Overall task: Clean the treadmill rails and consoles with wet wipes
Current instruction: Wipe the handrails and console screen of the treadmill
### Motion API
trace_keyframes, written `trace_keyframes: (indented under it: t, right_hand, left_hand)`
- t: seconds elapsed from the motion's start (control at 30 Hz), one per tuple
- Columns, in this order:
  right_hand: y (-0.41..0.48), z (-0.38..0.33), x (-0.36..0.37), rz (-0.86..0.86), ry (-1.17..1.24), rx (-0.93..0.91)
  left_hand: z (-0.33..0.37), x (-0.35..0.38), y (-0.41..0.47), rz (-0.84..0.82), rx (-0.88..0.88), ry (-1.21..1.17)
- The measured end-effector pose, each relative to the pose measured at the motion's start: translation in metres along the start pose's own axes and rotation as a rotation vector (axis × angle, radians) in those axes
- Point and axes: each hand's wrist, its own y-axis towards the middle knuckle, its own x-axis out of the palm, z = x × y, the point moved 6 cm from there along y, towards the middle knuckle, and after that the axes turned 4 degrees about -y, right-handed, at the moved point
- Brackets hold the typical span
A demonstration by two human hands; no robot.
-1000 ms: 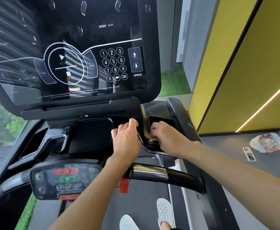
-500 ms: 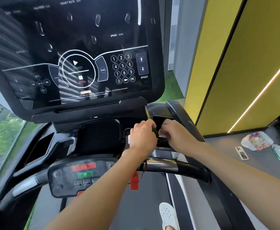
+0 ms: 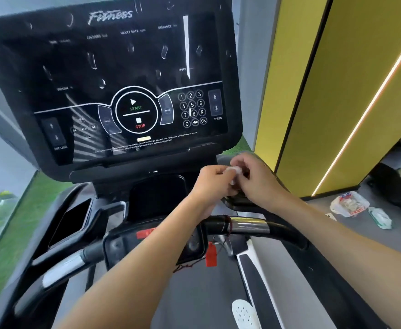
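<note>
Just below the console [image 3: 114, 86], over the right-side tray [image 3: 239, 201], the left hand [image 3: 207, 186] and right hand [image 3: 260, 180] both pinch the wadded wet wipe [image 3: 234, 170] with curled fingers [image 3: 244, 160], probably refolding it for a clean side.

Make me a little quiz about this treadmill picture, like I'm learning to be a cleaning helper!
1. True or false: the left hand and the right hand both hold the white wipe.
2. What colour is the word STOP on the console? A green, B red, C blue.
3. Fill in: the red clip hangs below the ____.

Key: 1 true. 2 B. 3 handlebar.
</note>
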Motion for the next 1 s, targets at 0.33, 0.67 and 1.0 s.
trace_keyframes:
  t: [0.33,0.67,1.0]
  right_hand:
    - [0.008,-0.051,0.042,-0.083,-0.263,-0.191]
    - [0.031,-0.048,0.094,-0.167,-0.367,-0.107]
    - [0.059,-0.049,0.069,-0.100,-0.309,-0.108]
  left_hand:
    - [0.012,-0.059,-0.021,0.191,0.093,0.036]
    - [-0.011,-0.117,-0.028,0.355,-0.311,-0.367]
    - [0.039,-0.103,-0.005,0.338,0.027,0.290]
